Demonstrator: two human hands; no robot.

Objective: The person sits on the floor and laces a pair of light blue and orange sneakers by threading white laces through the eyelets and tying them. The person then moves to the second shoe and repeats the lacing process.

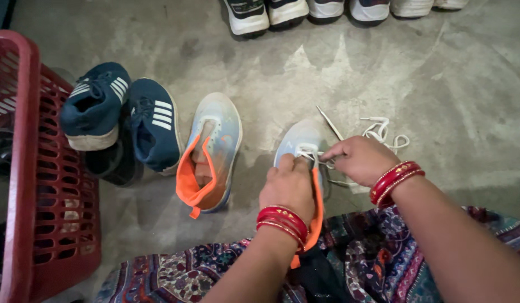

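**On the concrete floor: both hands at a pale blue shoe**

Nearest the camera, a patterned cloth (215, 269) covers the person's lap. Just beyond it, the left hand (289, 188) rests on the shoe (300, 143), fingers curled down over the tongue and orange collar, hiding most of the opening. The right hand (358, 159) sits just beside the toe end, fingertips pinched on the white lace (378, 132), whose loose length loops across the floor behind the hand. Red bangles ring both wrists.

Left of the held shoe, its mate (212, 151) lies unlaced, orange lining open. Further left, two navy shoes (125, 118) with white stripes lie touching each other, one leaning on the other. A red basket (24, 168) stands at the left edge, dark things inside it. Farthest off, a row of shoes (327, 11) lines the top edge, only partly in view.
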